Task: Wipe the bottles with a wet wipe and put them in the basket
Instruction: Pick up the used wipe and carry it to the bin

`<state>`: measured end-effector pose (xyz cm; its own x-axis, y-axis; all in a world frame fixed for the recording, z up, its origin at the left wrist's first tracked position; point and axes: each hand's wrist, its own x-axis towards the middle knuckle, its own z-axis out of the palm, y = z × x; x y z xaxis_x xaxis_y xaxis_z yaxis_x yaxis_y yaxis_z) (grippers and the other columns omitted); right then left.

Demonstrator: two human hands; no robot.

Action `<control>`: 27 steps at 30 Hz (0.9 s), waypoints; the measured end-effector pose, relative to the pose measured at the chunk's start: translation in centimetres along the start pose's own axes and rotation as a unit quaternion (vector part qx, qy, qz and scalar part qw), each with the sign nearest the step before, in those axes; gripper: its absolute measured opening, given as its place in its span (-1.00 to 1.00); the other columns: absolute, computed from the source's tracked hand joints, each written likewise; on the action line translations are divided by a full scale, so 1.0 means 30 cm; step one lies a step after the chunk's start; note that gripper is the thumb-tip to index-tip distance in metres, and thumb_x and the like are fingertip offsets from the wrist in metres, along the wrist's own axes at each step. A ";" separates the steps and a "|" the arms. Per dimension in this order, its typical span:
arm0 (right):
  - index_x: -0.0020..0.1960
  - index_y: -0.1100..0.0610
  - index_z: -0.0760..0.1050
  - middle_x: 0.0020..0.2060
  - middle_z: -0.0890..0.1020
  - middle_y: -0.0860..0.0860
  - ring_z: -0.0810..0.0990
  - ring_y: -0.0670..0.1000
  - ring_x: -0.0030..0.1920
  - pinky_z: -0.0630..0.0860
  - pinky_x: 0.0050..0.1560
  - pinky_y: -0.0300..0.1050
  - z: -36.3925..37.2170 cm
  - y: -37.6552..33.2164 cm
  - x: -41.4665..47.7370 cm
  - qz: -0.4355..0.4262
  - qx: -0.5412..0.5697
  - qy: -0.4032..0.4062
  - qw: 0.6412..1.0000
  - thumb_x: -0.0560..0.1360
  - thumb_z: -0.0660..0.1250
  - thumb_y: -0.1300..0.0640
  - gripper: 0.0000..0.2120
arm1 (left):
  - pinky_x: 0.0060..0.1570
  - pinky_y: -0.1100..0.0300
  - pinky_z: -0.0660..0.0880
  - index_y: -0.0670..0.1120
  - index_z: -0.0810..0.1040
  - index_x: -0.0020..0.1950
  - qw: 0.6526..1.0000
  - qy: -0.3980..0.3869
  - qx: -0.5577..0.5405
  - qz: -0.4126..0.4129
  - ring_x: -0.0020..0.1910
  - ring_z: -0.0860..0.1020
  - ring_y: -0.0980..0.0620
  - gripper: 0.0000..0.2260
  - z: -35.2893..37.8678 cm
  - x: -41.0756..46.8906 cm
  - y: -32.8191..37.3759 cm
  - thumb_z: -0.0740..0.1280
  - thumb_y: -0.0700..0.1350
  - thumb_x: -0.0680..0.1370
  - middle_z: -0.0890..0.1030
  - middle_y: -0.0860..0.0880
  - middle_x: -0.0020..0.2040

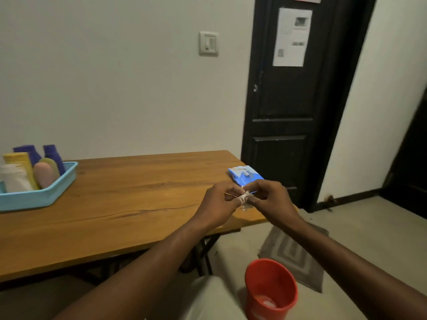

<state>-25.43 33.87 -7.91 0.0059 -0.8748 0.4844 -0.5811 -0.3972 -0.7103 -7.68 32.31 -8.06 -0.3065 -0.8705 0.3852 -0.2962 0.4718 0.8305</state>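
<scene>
My left hand (219, 200) and my right hand (268, 197) meet over the table's right end, and both pinch a small crumpled white wet wipe (245, 197) between the fingertips. Just behind them a blue wipe packet (245, 176) lies on the wooden table (129, 195). At the far left a light blue basket (44, 195) holds several bottles: two purple ones (54, 155), a yellow tube (22, 160), a white bottle (15, 177) and a pink one (45, 173).
On the floor below the table's right end stands a red bucket (271, 287). Beyond it lies a grey mat (298, 252). A black door (291, 100) fills the wall at the back right.
</scene>
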 end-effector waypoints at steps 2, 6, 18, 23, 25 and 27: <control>-0.07 0.07 0.68 -0.20 0.73 -0.10 0.71 -0.13 -0.19 0.64 -0.13 -0.21 -0.057 0.051 -0.043 0.013 0.004 0.020 1.000 0.40 0.57 0.31 -0.80 | 0.01 0.29 0.62 -0.06 0.71 0.06 1.000 -0.018 -0.013 -0.002 -0.01 0.70 0.18 -0.88 0.079 0.005 0.003 0.49 -0.19 0.54 0.73 0.05 0.01; -0.14 0.11 0.64 -0.23 0.72 -0.04 0.71 -0.08 -0.22 0.65 -0.18 -0.13 -0.129 0.166 -0.135 0.042 0.003 0.049 0.998 0.35 0.59 0.32 -0.81 | 0.00 0.18 0.66 -0.09 0.70 0.06 0.998 -0.053 -0.024 -0.008 -0.04 0.72 0.14 -0.87 0.235 0.002 -0.038 0.49 -0.21 0.53 0.74 0.02 -0.01; -0.25 -0.04 0.59 -0.24 0.71 -0.05 0.69 -0.08 -0.20 0.66 -0.13 0.00 -0.056 0.606 -0.324 0.175 -0.010 0.019 0.984 0.36 0.61 0.26 -0.73 | -0.10 0.26 0.60 -0.02 0.69 0.02 0.980 -0.172 0.048 -0.083 -0.11 0.66 0.21 -0.83 0.566 -0.010 -0.346 0.43 -0.25 0.51 0.71 0.08 -0.06; -0.29 -0.07 0.56 -0.28 0.69 -0.06 0.67 -0.05 -0.23 0.64 -0.11 0.10 0.062 0.795 -0.342 0.246 -0.023 0.017 0.969 0.35 0.57 0.27 -0.71 | -0.13 0.42 0.50 -0.12 0.70 0.05 0.964 -0.208 0.075 -0.150 -0.01 0.65 0.09 -0.86 0.672 0.017 -0.508 0.45 -0.21 0.51 0.72 -0.01 0.00; -0.29 -0.08 0.57 -0.28 0.68 -0.08 0.67 -0.05 -0.23 0.63 -0.10 0.10 0.105 0.866 -0.354 0.274 -0.025 0.014 0.961 0.34 0.56 0.24 -0.73 | -0.19 0.52 0.42 -0.10 0.68 0.08 0.954 -0.224 0.080 -0.185 0.05 0.65 0.06 -0.83 0.711 0.020 -0.577 0.48 -0.16 0.51 0.71 0.00 0.03; -0.26 -0.09 0.58 -0.25 0.69 -0.14 0.67 -0.11 -0.20 0.62 -0.07 0.03 0.153 0.947 -0.358 0.291 -0.030 0.003 0.956 0.34 0.54 0.23 -0.75 | -0.06 0.38 0.46 -0.07 0.65 0.17 0.942 -0.243 0.083 -0.215 0.11 0.64 0.03 -0.77 0.758 0.026 -0.646 0.47 -0.12 0.52 0.69 -0.02 0.11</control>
<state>-38.26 30.71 -35.63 -0.3383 -0.9408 0.0189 -0.5297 0.1739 -0.8301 -22.74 25.69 -33.02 -0.4914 -0.8384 -0.2357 -0.6125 0.1403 0.7780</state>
